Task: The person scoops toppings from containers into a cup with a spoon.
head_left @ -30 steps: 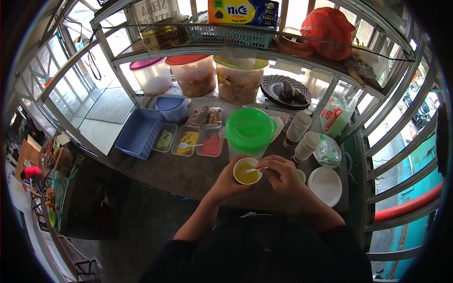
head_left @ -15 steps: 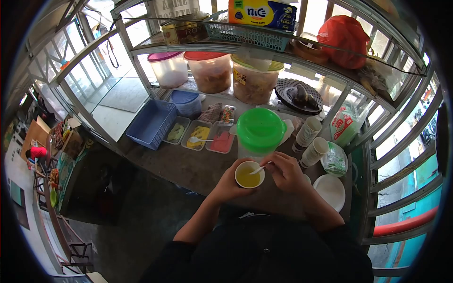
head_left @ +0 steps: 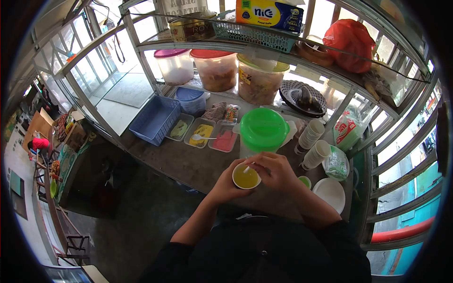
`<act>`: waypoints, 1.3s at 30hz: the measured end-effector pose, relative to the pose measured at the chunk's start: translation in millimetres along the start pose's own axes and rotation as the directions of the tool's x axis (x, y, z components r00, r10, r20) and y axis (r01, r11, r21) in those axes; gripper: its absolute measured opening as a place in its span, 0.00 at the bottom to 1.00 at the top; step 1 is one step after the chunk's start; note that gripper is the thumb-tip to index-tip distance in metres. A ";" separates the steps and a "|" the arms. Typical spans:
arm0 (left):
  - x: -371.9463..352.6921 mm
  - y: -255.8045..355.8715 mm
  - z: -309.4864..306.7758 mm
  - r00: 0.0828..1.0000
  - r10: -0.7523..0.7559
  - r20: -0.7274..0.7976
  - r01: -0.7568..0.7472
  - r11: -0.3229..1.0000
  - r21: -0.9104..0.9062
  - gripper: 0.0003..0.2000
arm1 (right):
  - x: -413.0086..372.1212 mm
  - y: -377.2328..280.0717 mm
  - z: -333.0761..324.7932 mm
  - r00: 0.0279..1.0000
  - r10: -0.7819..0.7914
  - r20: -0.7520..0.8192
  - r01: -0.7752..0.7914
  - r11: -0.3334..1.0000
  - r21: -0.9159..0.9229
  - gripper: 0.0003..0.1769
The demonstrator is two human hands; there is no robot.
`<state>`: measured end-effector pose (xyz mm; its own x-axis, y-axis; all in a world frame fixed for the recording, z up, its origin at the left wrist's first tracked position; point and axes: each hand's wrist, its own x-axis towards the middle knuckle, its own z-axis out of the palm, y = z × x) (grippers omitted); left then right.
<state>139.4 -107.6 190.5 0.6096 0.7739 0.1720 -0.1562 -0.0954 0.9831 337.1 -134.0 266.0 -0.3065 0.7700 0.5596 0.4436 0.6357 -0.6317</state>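
**Stirring a yellow drink at the counter**

Mid-stir, by the look of it. Left hand (head_left: 225, 185) wrapped round the cup (head_left: 246, 178) from its left side, fingers closed on the wall. Cup upright and steady, low over the near edge of the counter (head_left: 188, 162). Resting on it or held just above: cannot tell. Right hand (head_left: 273, 170) arched over the right rim, fingers pinched shut on a white spoon (head_left: 246, 167), tip down in the yellow liquid. Liquid close to the brim.

Cup directly in front of the green-lidded jug (head_left: 263, 129), just beside it. To the right, two stacks (head_left: 311, 134) of paper cups and, nearer, a white plate (head_left: 329, 192). Behind and to the left, three trays (head_left: 203, 134) of coloured filling, then a blue basket (head_left: 153, 120).

Judged from this: mixing under way, not yet finished.

Next move calls for:
- small, slow circles, with the spoon kept low, given so little room under the rim;
- a firm left grip, to stop any tilt while stirring;
- a straight upward lift of the spoon, with a pause over the cup for drips;
- care with the right knuckles, given the jug so close behind.
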 end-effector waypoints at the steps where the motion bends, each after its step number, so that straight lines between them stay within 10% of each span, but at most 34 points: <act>1: -0.2 3.7 -0.1 1.000 -0.015 -0.005 0.015 1.000 0.004 0.41 | -2.5 1.4 -2.0 1.000 0.025 -0.006 -0.025 1.000 -0.007 0.07; 21: 0.8 -3.5 -6.6 0.998 0.055 -0.026 -0.054 0.998 0.030 0.41 | -14.8 -4.1 3.0 0.984 0.129 0.120 -0.145 0.981 0.131 0.10; 27: -0.4 -14.5 -4.4 0.999 0.049 -0.009 -0.049 0.998 0.034 0.41 | -8.5 1.3 15.0 0.995 -0.067 0.070 0.065 0.998 0.025 0.14; 39: 2.9 -20.6 -6.6 0.998 0.037 -0.052 -0.036 0.999 0.032 0.39 | -19.7 3.9 23.8 0.984 0.177 -0.019 -0.173 0.975 0.142 0.09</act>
<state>139.3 -99.3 170.4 0.5622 0.8012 0.2052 -0.1527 -0.1433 0.9778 324.9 -145.3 239.7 -0.2068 0.8693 0.4490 0.3658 0.4944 -0.7885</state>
